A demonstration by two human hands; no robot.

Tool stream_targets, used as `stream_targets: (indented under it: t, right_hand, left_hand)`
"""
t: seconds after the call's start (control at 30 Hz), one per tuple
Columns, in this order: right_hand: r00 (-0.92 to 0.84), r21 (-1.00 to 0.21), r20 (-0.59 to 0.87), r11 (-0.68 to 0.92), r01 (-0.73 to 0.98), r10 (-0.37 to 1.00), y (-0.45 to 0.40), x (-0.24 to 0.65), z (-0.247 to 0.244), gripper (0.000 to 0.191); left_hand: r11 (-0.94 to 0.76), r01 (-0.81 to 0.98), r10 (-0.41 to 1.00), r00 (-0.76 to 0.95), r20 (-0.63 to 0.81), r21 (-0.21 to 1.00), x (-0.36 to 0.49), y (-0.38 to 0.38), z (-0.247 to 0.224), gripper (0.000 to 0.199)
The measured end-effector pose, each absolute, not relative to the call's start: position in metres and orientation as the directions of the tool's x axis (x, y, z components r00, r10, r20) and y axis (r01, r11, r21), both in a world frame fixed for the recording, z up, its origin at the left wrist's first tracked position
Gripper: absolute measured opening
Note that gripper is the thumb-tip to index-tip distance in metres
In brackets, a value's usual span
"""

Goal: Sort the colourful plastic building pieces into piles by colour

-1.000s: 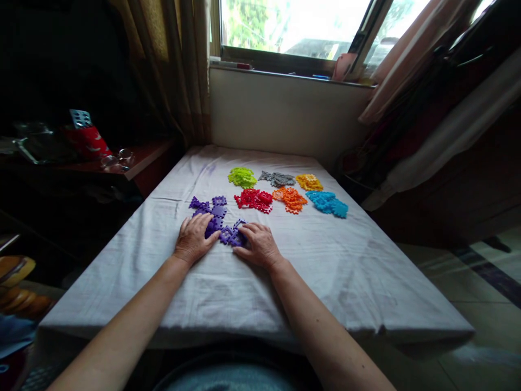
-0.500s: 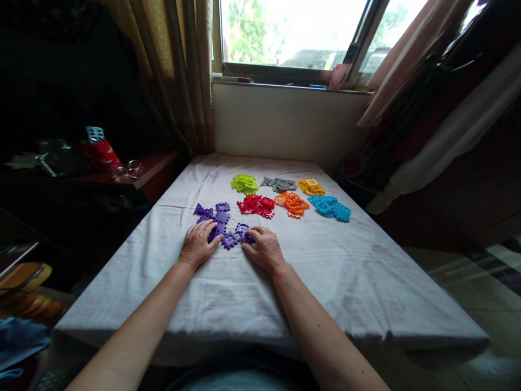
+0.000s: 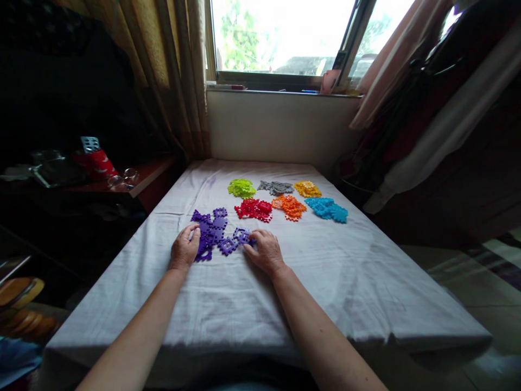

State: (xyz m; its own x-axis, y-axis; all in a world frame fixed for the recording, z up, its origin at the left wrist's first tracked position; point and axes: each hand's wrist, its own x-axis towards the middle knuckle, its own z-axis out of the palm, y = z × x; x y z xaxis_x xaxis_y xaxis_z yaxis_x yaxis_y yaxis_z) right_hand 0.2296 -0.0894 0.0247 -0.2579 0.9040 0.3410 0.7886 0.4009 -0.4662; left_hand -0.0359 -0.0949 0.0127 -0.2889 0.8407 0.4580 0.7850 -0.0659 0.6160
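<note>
Purple notched plastic building tiles [image 3: 218,227] lie in a loose heap on the near left part of the cloth. My left hand [image 3: 185,247] rests on its edge against the heap's left side, fingers extended and holding nothing I can see. At the right end of the purple tiles, my right hand [image 3: 265,250] curls its fingers and thumb round a purple square tile [image 3: 241,235] with a framed opening. Part of that tile is hidden under the fingers. Another open-framed purple tile [image 3: 227,246] lies flat between the hands.
Beyond the hands are heaps of red [image 3: 253,210], orange [image 3: 288,207], blue [image 3: 326,209], lime green [image 3: 241,188], grey [image 3: 275,187] and yellow tiles [image 3: 307,189]. A pale cloth [image 3: 325,288] covers the table. A dark side table [image 3: 157,171] stands left; clothes hang right.
My left hand has slid from on top of the purple heap to its left edge, uncovering more tiles. My right hand stays at the right-hand purple tile. The view has shifted slightly.
</note>
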Motion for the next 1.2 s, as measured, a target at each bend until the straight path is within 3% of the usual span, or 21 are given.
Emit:
stream_targets:
  t: [0.27,0.47,0.57,0.7,0.77,0.87,1.2]
  right_hand:
    - [0.094,-0.424,0.339,0.063,0.904,0.936,-0.075,0.270,0.019,0.018]
    - [0.223,-0.402,0.401,-0.048,0.915,0.888,-0.073,0.278,0.013,0.017]
    - [0.143,-0.392,0.427,0.041,0.919,0.893,-0.076,0.264,0.022,0.022]
    - [-0.191,-0.347,0.391,0.336,0.876,0.901,-0.080,0.230,0.032,0.023]
    - [-0.279,-0.341,0.324,0.387,0.857,0.904,-0.080,0.215,0.033,0.028]
    - [-0.304,-0.355,0.263,0.384,0.852,0.916,-0.080,0.204,0.030,0.026]
    - [-0.172,-0.431,0.282,0.284,0.857,0.944,-0.085,0.220,0.025,0.027]
  left_hand:
    - [-0.081,0.738,0.836,-0.316,0.449,0.670,-0.036,-0.094,0.010,0.038]
    - [-0.101,0.689,0.830,-0.340,0.442,0.718,-0.037,-0.093,0.009,0.040]
    - [-0.100,0.660,0.835,-0.351,0.423,0.744,-0.038,-0.093,0.010,0.041]
    - [-0.100,0.618,0.838,-0.369,0.401,0.780,-0.039,-0.092,0.010,0.043]
    - [-0.096,0.608,0.838,-0.378,0.394,0.788,-0.040,-0.091,0.010,0.043]
    - [-0.091,0.611,0.841,-0.376,0.390,0.786,-0.040,-0.091,0.010,0.044]
    - [-0.097,0.541,0.833,-0.414,0.366,0.835,-0.042,-0.088,0.005,0.044]
